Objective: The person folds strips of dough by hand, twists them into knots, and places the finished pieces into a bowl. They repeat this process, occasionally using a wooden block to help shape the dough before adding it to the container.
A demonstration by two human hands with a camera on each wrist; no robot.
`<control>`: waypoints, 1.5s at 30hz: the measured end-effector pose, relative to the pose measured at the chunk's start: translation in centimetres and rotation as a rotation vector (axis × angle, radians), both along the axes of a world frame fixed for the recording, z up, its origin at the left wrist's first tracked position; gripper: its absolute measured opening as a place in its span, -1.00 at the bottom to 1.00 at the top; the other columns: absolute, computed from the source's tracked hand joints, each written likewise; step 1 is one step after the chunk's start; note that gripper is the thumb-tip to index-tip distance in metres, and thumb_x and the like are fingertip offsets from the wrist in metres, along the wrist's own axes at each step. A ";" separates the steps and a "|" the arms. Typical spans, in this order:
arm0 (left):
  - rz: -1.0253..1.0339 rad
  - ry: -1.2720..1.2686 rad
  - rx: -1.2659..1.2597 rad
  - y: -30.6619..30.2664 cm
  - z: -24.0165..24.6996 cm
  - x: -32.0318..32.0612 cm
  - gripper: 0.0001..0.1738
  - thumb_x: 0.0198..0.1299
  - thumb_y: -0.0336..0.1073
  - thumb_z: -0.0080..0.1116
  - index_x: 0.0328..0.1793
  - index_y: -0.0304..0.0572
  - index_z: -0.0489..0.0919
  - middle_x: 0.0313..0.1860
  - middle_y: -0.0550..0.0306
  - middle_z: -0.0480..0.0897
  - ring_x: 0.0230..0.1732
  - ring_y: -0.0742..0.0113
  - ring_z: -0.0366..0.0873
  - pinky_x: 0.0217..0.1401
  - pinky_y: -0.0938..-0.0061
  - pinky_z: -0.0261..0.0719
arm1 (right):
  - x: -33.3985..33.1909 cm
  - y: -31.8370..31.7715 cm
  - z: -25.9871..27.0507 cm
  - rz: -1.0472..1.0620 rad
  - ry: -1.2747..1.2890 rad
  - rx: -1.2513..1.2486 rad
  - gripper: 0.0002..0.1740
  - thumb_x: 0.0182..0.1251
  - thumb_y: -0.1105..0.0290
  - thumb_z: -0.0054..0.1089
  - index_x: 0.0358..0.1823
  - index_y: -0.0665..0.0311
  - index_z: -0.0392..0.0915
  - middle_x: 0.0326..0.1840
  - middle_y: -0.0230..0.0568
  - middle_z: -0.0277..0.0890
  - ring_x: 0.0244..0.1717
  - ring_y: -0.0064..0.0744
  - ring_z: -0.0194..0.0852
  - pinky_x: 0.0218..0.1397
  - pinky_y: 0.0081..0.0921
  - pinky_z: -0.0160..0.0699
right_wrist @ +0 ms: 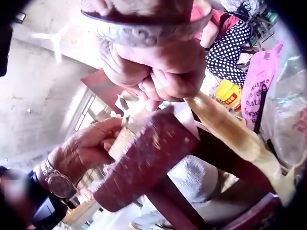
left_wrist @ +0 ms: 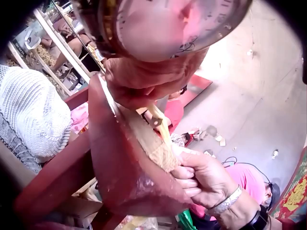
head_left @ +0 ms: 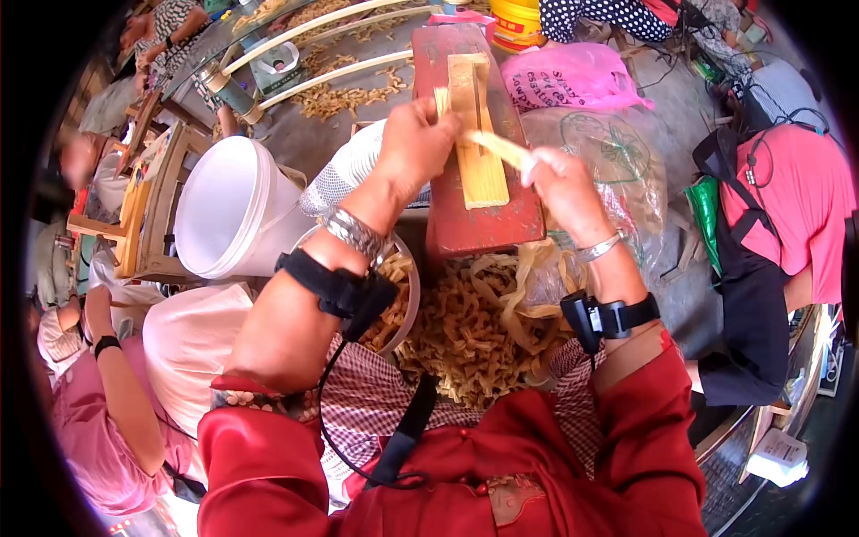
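My left hand (head_left: 416, 148) is at the left side of a slotted wooden block (head_left: 485, 183), which lies on a red bench (head_left: 488, 237). Its thumb and fingers pinch a pale yellow strip (left_wrist: 163, 125). My right hand (head_left: 565, 192), on the block's other side, pinches the same strip (head_left: 501, 148), stretched across the block between both hands. In the right wrist view a wide ribbon-like length (right_wrist: 230, 127) trails from the right hand down to the lower right. The left fingertips are partly hidden by the hand itself.
Curled yellow pieces (head_left: 465, 331) pile up below the bench, close to my lap. A white bucket (head_left: 228, 206) stands left; a pink bag (head_left: 573, 76) and a clear plastic sack (head_left: 617, 161) lie right. Other people sit on both sides, one in pink (head_left: 796, 197).
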State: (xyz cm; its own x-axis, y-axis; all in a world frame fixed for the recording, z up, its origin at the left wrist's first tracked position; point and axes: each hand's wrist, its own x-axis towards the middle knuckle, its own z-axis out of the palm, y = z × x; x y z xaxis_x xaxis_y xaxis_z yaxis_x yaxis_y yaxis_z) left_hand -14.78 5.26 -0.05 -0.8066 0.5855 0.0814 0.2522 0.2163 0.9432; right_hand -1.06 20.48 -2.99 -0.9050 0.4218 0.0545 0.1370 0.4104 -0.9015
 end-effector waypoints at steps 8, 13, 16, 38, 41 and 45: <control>-0.187 -0.222 -0.330 -6.9 4.9 3.8 -0.56 0.27 0.04 0.09 -0.34 -0.25 0.58 -0.69 0.32 0.43 -0.71 0.64 0.32 -0.73 0.73 0.27 | 5.1 -2.6 3.7 0.013 0.110 -0.406 -0.68 0.46 0.18 -0.10 -0.35 0.25 0.43 -0.66 -0.61 0.13 -0.72 -0.84 -0.05 -0.72 -0.80 -0.09; -0.437 -0.382 -0.518 -9.4 2.6 9.1 -0.45 0.22 0.19 0.07 -0.22 -0.23 0.62 -0.64 0.27 0.53 -0.68 0.59 0.40 -0.71 0.70 0.32 | 8.1 -6.5 5.0 0.320 0.050 -0.054 -0.74 0.39 0.30 -0.03 -0.38 0.31 0.50 -0.66 -0.31 0.34 -0.60 -0.58 0.32 -0.52 -0.51 0.28; -0.701 -0.623 -0.052 -11.3 -2.9 11.0 -0.50 0.26 0.11 0.06 -0.06 -0.22 0.55 -0.40 0.17 0.61 -0.50 0.47 0.55 -0.47 0.65 0.52 | 9.3 -10.1 3.8 0.483 0.196 -0.142 -0.79 0.38 0.30 0.01 -0.32 0.30 0.47 -0.54 -0.21 0.45 -0.52 -0.37 0.47 -0.43 -0.45 0.39; -0.354 0.445 -0.058 -7.7 0.7 11.4 -0.88 0.12 -0.58 0.09 -0.22 -0.27 0.51 -0.28 0.05 0.55 -0.33 0.20 0.57 -0.23 0.49 0.51 | 7.6 -10.9 0.8 -0.041 0.117 -0.577 -0.65 0.45 0.21 -0.15 -0.35 0.37 0.42 -0.58 -0.39 0.31 -0.52 -0.68 0.30 -0.48 -0.62 0.34; -0.293 0.778 -0.031 -7.9 1.5 11.4 -0.83 0.07 -0.60 0.11 -0.21 -0.24 0.49 -0.10 -0.01 0.50 -0.25 0.04 0.59 -0.29 0.38 0.59 | 7.1 -10.2 1.2 0.083 0.111 -0.604 -0.65 0.41 0.28 -0.16 -0.44 0.40 0.44 -0.57 -0.37 0.33 -0.49 -0.68 0.27 -0.42 -0.63 0.31; -0.303 0.788 0.014 -8.1 1.5 11.4 -0.83 0.05 -0.60 0.10 -0.21 -0.25 0.49 -0.02 -0.03 0.48 -0.22 0.02 0.61 -0.31 0.35 0.61 | 6.8 -9.9 1.2 0.159 0.127 -0.559 -0.65 0.38 0.30 -0.17 -0.45 0.43 0.43 -0.55 -0.36 0.36 -0.47 -0.67 0.19 -0.41 -0.58 0.26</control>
